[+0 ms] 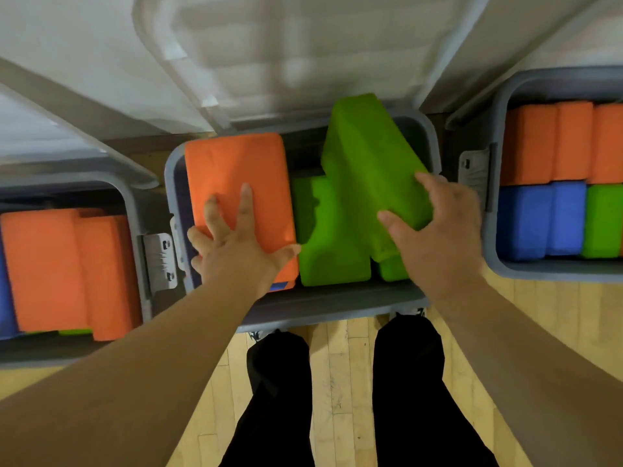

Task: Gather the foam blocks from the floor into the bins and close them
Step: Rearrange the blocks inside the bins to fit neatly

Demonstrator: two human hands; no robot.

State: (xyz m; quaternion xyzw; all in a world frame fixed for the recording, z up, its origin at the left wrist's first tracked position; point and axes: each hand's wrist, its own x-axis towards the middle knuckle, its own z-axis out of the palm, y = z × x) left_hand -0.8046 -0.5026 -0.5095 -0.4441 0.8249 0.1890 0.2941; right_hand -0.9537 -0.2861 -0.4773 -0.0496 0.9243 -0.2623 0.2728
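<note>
Both bare forearms extended forward, left grip [232,244] splayed flat, right grip [435,227] curled round green block [367,156]

The floor [340,382] is of light wooden planks and fills the lower part of the frame. Three grey bins stand on it in a row: the left bin [145,214], the middle bin [330,311] and the right bin [492,230]. My legs [408,382], in black trousers, stand just below the middle bin.
</note>
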